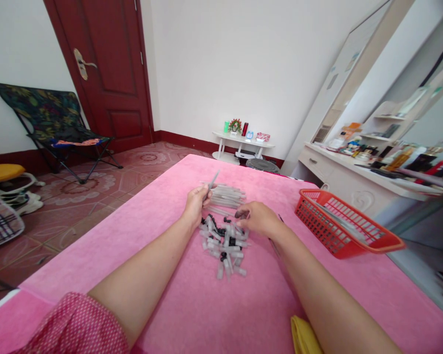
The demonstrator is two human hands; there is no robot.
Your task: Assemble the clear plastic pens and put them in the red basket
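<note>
My left hand [195,205] is closed around a slim grey pen-like stick [214,179], whose pointed end sticks up and away from me. Just beyond the fingers lies a row of long, pale translucent tubes [228,196], side by side on the pink cloth [192,295]. My right hand [258,220] hovers at the right edge of a loose pile of short translucent caps [227,241] and small black pieces [223,256]. Its thumb and fingers are curled together; dark fingertips and blur hide what they hold, if anything. A thin dark rod [275,247] lies partly under the right wrist.
A red plastic basket [339,241] holding long pale items stands to the right. Yellow fabric [304,337] lies by the right forearm. A dresser [354,169] crowded with bottles is beyond the basket. A folding chair [55,118] stands at left, near a dark red door [110,73].
</note>
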